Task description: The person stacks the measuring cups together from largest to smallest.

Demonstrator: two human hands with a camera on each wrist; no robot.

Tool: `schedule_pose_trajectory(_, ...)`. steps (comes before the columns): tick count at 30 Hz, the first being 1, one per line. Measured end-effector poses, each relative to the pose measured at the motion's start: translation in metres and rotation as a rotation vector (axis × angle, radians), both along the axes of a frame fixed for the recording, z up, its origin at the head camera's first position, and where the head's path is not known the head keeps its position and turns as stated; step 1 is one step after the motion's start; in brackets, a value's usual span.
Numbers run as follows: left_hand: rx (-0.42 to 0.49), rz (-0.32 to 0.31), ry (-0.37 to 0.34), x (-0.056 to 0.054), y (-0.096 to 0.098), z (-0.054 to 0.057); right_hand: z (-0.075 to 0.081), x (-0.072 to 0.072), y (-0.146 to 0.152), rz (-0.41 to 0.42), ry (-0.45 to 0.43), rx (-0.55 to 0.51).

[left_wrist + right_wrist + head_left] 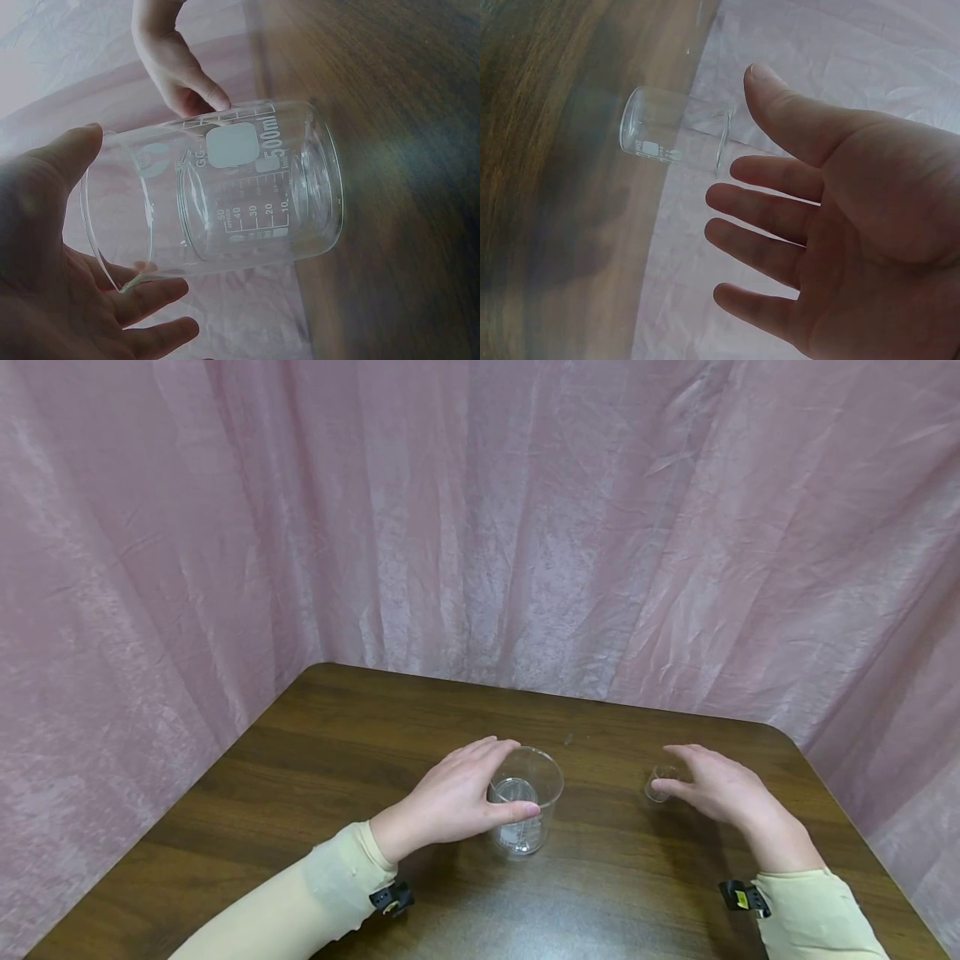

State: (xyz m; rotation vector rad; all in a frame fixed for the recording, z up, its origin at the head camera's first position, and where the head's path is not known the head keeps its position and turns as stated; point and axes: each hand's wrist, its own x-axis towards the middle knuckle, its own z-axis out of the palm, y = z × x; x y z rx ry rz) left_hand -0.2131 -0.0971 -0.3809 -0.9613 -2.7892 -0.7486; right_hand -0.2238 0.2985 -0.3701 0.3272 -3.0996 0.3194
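A large clear glass beaker [529, 839], marked 500ml in the left wrist view, stands upright on the table. A smaller graduated beaker [251, 202] sits inside it. My left hand [461, 795] is spread about the large beaker's rim, thumb on the near side and fingers on the far side. Its fingers look loosely extended; whether they touch the glass is hard to tell. To the right, a small clear beaker [679, 133] stands upright on the table. My right hand [718, 787] is beside it, thumb and fingers apart, holding nothing.
The brown wooden table [352, 735] has rounded back corners. Pink curtains [495, 527] hang behind it and along both sides. A tiny clear item or mark [567, 738] shows on the tabletop behind the large beaker.
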Motion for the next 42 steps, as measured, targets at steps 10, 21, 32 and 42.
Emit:
schedule_pose_trajectory(10,-0.003,0.001,-0.001,-0.0002,0.0004,-0.0009,-0.0009,-0.0034,0.0027,0.007,-0.016,0.018)
schedule_pose_trajectory(21,0.002,0.002,-0.003,-0.0013,0.0012,-0.0023,-0.0012,-0.0043,0.0028,-0.002,-0.019,0.023)
schedule_pose_trajectory(32,0.002,0.004,-0.013,-0.0009,0.0011,-0.0021,-0.0031,-0.0053,0.0013,0.001,-0.031,0.02)
schedule_pose_trajectory(42,0.005,0.005,-0.017,-0.0003,0.001,-0.0018,-0.0028,-0.0059,0.0005,-0.013,-0.045,0.028)
